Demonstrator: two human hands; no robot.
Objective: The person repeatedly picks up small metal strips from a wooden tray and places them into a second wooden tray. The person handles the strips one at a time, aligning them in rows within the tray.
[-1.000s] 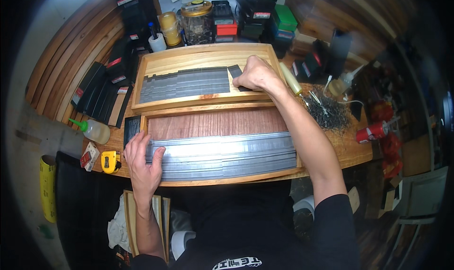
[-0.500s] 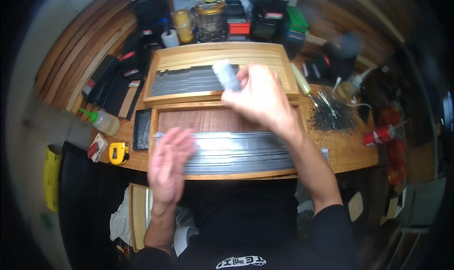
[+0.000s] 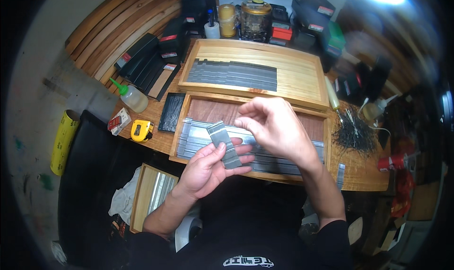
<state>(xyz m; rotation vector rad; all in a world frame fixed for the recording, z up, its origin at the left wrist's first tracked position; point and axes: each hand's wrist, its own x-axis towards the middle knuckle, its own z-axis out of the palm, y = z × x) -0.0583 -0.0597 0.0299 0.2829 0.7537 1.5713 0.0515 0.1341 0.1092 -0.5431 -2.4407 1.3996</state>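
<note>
The fingers (image 3: 232,152) of the left hand (image 3: 208,168) are closed around a short grey metal strip (image 3: 224,138), thumb on its face and the other fingers beneath it, so that the strip stands tilted just above the near edge of the counter (image 3: 362,173). The right hand (image 3: 274,128) hovers just beside the strip's upper end with its fingers (image 3: 248,114) loosely curled and holding nothing, the fingertips near the strip but whether they touch it cannot be told. Both hands are over the near wooden tray (image 3: 215,110), which lies along the counter's near edge and carries long grey metal strips (image 3: 274,162) laid side by side. Behind it, toward the far edge, sits a lighter wooden tray (image 3: 302,76) with another row of grey strips (image 3: 231,74) on its left half. At the counter's left end lie a yellow tape measure (image 3: 140,130), a small black tray (image 3: 171,112) and a clear squeeze bottle (image 3: 130,96) with a green tip. At the right end is a heap of thin dark wires (image 3: 352,133), and a red can (image 3: 391,162) lies near the right corner. Jars (image 3: 255,19) and dark boxes (image 3: 146,61) crowd the far edge.
</note>
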